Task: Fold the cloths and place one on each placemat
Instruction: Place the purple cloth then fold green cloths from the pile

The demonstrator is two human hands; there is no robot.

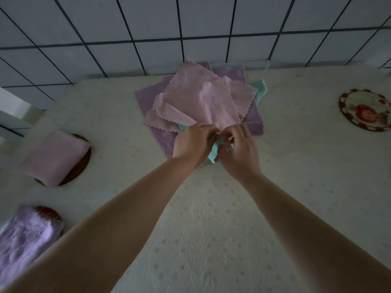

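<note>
Tiled wall (148, 28) rises beyond the pale embossed table (211, 229), past where my fingers work. Just ahead of them lies the heap of loose cloths (239, 72): purple underneath, several pink on top, teal poking out at the near edge. Far off to their left, a folded pink cloth (55, 157) covers a dark round placemat (85, 159), and nearer me a folded lilac cloth (25, 240) covers another. Far right sits a bare red-patterned placemat (365, 109).

My left hand (193, 142) and right hand (240, 151) meet at the heap's near corner, fingers pinching the pink top cloth (203, 102). My worry: teal cloth (213, 153) is bunched between my palms, so lifting could drag two layers together and topple the pile.
</note>
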